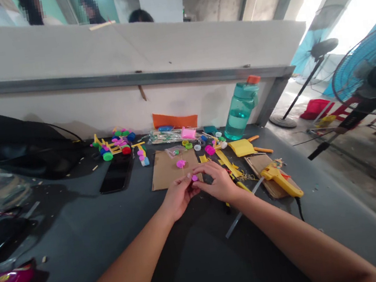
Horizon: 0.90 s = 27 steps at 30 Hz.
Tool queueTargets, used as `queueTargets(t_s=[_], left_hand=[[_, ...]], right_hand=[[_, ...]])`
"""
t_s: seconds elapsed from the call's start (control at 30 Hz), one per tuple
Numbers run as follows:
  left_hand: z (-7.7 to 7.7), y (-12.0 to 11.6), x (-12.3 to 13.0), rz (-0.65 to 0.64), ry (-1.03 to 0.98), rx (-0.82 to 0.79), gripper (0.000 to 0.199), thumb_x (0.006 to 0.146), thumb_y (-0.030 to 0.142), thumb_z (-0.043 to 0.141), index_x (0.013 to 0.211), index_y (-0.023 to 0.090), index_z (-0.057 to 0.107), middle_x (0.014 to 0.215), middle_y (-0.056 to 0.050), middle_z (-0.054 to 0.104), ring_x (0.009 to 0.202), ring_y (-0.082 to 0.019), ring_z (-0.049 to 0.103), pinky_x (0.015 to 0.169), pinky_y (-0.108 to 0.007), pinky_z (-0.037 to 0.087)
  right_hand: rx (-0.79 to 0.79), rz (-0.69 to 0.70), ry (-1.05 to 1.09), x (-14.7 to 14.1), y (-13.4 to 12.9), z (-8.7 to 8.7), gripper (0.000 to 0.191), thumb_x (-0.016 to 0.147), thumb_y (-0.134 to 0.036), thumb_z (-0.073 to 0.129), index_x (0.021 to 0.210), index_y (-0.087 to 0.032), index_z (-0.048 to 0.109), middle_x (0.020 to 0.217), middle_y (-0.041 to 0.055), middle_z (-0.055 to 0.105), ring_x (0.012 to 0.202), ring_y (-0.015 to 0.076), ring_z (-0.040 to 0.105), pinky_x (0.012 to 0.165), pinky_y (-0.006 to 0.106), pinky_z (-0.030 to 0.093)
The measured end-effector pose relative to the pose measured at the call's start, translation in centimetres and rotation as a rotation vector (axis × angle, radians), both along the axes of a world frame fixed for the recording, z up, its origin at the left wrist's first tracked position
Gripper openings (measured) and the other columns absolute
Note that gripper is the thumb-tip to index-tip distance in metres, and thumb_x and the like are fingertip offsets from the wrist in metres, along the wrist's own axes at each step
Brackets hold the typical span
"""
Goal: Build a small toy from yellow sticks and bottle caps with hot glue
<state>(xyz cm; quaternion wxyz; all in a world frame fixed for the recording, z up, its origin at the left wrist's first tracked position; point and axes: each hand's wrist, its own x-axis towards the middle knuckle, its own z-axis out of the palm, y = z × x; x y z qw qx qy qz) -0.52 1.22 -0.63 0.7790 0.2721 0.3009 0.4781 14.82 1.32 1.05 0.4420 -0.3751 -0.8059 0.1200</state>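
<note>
My left hand (179,196) and my right hand (218,182) meet over the near edge of a cardboard piece (164,169). Between their fingertips is a small purple piece (194,178), pinched from both sides. A pink piece (180,163) lies on the cardboard just beyond my hands. Right of my right hand, a yellow glue gun (280,181) rests on a wooden board (261,170), with a clear glue stick (237,221) nearby. Yellow strips (227,161) lie beside my right hand.
A black phone (117,174) and colourful assembled pieces (114,147) are at the left. A teal bottle (239,112) stands at the back right. A black bag (22,142) lies against the white partition (89,47). A fan (371,71) stands at the right.
</note>
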Motion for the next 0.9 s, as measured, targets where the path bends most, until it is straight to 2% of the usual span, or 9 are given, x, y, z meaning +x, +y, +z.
queueTargets(t_s=[0.2, 0.43, 0.67, 0.9], left_hand=[[0.01, -0.02, -0.15, -0.027, 0.01, 0.008, 0.018, 0.07, 0.029, 0.072, 0.073, 0.012, 0.067, 0.065, -0.001, 0.061, 0.061, -0.009, 0.056, 0.063, -0.024, 0.048], [0.0, -0.02, -0.01, -0.003, -0.008, 0.013, 0.016, 0.07, 0.027, 0.072, 0.071, 0.011, 0.067, 0.064, -0.001, 0.061, 0.06, -0.009, 0.056, 0.063, -0.023, 0.048], [-0.05, -0.05, -0.17, -0.033, -0.003, 0.016, 0.015, 0.072, 0.025, 0.07, 0.073, 0.011, 0.068, 0.065, -0.001, 0.061, 0.061, -0.009, 0.057, 0.063, -0.023, 0.049], [-0.47, 0.13, -0.12, -0.001, 0.002, 0.002, 0.014, 0.078, 0.024, 0.064, 0.08, 0.011, 0.067, 0.069, -0.003, 0.064, 0.059, -0.01, 0.059, 0.063, -0.024, 0.051]], right_hand=[[-0.019, -0.031, -0.004, 0.05, -0.04, 0.07, 0.013, 0.078, -0.029, 0.066, 0.088, -0.022, 0.062, 0.095, 0.005, 0.066, 0.096, 0.0208, 0.058, 0.086, 0.036, 0.045], [0.005, 0.007, -0.005, -0.02, -0.06, 0.14, 0.016, 0.079, -0.03, 0.064, 0.094, -0.023, 0.063, 0.098, 0.0042, 0.067, 0.096, 0.0194, 0.059, 0.087, 0.036, 0.045], [-0.011, -0.03, 0.004, 0.08, 0.09, -0.1, 0.013, 0.078, -0.031, 0.065, 0.089, -0.023, 0.063, 0.096, 0.0047, 0.067, 0.096, 0.0209, 0.059, 0.086, 0.038, 0.046], [0.004, -0.074, -0.012, 0.19, 0.2, -0.1, 0.012, 0.079, -0.029, 0.065, 0.09, -0.024, 0.063, 0.097, 0.0041, 0.067, 0.096, 0.0206, 0.059, 0.087, 0.037, 0.045]])
